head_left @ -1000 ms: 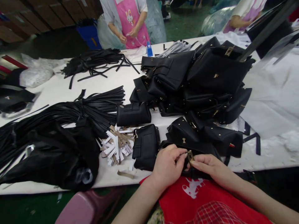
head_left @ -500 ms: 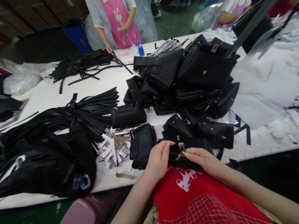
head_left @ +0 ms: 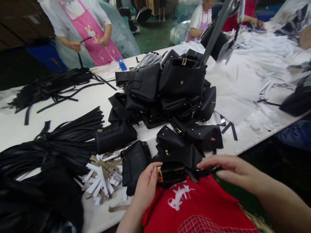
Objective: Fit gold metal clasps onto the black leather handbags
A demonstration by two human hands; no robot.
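The hands have just parted. Half a second ago both were close together at the clasp [head_left: 159, 174]; now the left hand [head_left: 147, 184] alone pinches it, at eight o'clock on the black bag [head_left: 179, 156]. The right hand [head_left: 230, 170] has swung out to about three o'clock, fingers spread, tips at the bag's edge; I cannot tell if they touch. As I judge it, the clasp depends on the left hand only, leaving the right unburdened. The bag lies against the surface's near edge, just before the red apron [head_left: 165, 210].

Around it, a small bag [head_left: 136, 166] sits at nine o'clock with paper strips [head_left: 98, 181] beyond, and the heap [head_left: 182, 85] at twelve. At eleven, a co-worker [head_left: 91, 38] has raised a strap [head_left: 80, 60].
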